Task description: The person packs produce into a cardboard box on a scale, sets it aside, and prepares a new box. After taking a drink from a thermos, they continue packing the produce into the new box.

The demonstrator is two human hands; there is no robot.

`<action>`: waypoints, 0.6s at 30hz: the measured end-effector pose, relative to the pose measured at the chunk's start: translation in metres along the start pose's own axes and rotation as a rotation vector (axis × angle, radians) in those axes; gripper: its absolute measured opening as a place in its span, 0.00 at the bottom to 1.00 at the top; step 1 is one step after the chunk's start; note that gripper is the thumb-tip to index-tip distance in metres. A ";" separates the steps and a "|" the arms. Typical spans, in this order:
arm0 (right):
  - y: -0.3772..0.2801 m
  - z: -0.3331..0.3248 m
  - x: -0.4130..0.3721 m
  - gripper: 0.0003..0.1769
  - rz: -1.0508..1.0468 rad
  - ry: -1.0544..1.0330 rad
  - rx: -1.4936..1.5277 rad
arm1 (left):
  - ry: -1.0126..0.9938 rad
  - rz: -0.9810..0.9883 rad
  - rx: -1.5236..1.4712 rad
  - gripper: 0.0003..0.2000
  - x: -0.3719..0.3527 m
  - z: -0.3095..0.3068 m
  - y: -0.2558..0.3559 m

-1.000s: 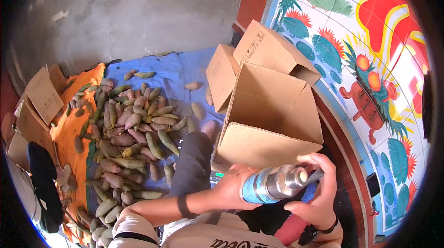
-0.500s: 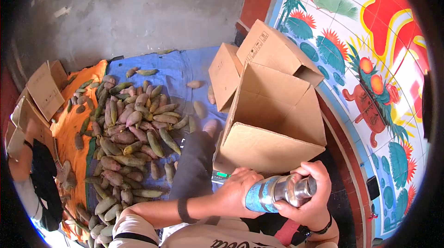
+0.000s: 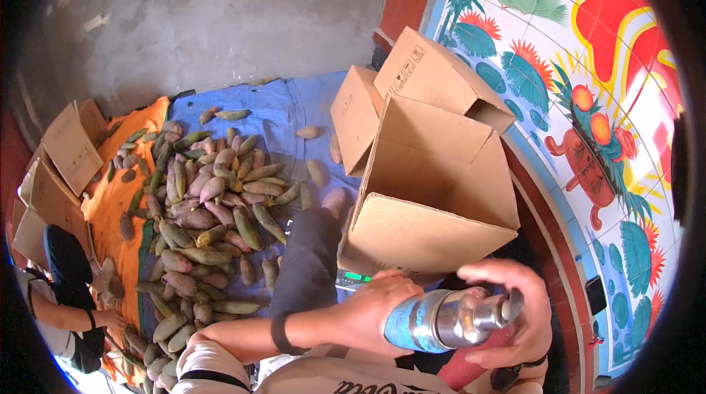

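Observation:
My left hand is wrapped around a metal thermos flask, which has a blue-patterned body and a shiny steel neck and cap. The flask lies tilted on its side in front of my chest, cap end toward the right. My right hand is curved around the cap end with its fingers and thumb spread apart; a gap shows between the index finger and the cap. Whether the palm touches the cap is hidden. Just beyond the flask stands an open cardboard box on a scale with a green display.
A big pile of purple and green tubers lies on blue and orange sheets. Two cardboard boxes stand behind the open one. More boxes and another person's arm are at left. A painted tile wall rises at right.
My right hand's fingers have spread away from the flask's cap, and the hand has shifted slightly right. The other person at left has moved an arm down toward the tubers.

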State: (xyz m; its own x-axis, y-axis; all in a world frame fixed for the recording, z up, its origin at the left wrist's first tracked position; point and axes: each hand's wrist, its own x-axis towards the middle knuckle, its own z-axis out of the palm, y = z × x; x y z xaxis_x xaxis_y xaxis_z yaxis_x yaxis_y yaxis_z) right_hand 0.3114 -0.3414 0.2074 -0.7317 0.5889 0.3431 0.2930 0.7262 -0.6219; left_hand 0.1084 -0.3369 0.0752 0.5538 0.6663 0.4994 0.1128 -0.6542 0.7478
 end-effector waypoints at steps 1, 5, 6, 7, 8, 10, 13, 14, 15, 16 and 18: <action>-0.003 0.003 -0.001 0.54 0.018 0.125 -0.086 | -0.001 0.000 0.001 0.30 0.000 -0.001 0.001; -0.001 0.022 -0.012 0.53 0.136 0.201 -0.219 | -0.006 -0.053 0.134 0.29 0.001 0.002 -0.003; 0.001 0.017 -0.012 0.52 0.089 0.146 -0.189 | 0.007 -0.065 0.143 0.29 -0.001 0.004 -0.005; 0.003 0.011 -0.008 0.52 0.090 0.147 -0.186 | 0.020 -0.078 0.151 0.29 -0.002 0.005 -0.007; 0.005 0.004 -0.004 0.51 0.088 0.042 -0.135 | 0.018 -0.081 0.150 0.29 -0.001 0.005 -0.008; 0.008 0.002 -0.004 0.51 0.067 -0.016 -0.086 | 0.016 -0.059 0.091 0.29 0.000 0.004 -0.010; -0.002 0.015 0.001 0.51 0.052 0.188 -0.273 | 0.088 -0.046 0.131 0.29 -0.002 0.001 -0.009; 0.000 0.017 -0.001 0.52 0.110 0.167 -0.210 | 0.084 -0.047 0.131 0.29 -0.002 0.001 -0.008; 0.002 0.018 -0.001 0.52 0.112 0.170 -0.209 | 0.091 -0.043 0.142 0.30 -0.002 0.001 -0.008; 0.005 0.018 0.000 0.52 0.055 0.160 -0.219 | 0.100 -0.039 0.153 0.30 -0.001 0.000 -0.008; 0.008 0.015 -0.001 0.52 0.006 0.128 -0.125 | 0.089 -0.025 0.144 0.30 0.001 -0.004 -0.005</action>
State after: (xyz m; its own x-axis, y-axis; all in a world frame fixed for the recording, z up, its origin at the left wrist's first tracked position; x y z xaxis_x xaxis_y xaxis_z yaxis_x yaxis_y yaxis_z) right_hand 0.3050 -0.3411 0.1917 -0.6480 0.6276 0.4314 0.3767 0.7565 -0.5346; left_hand 0.1052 -0.3318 0.0738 0.4753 0.7076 0.5230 0.2461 -0.6776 0.6931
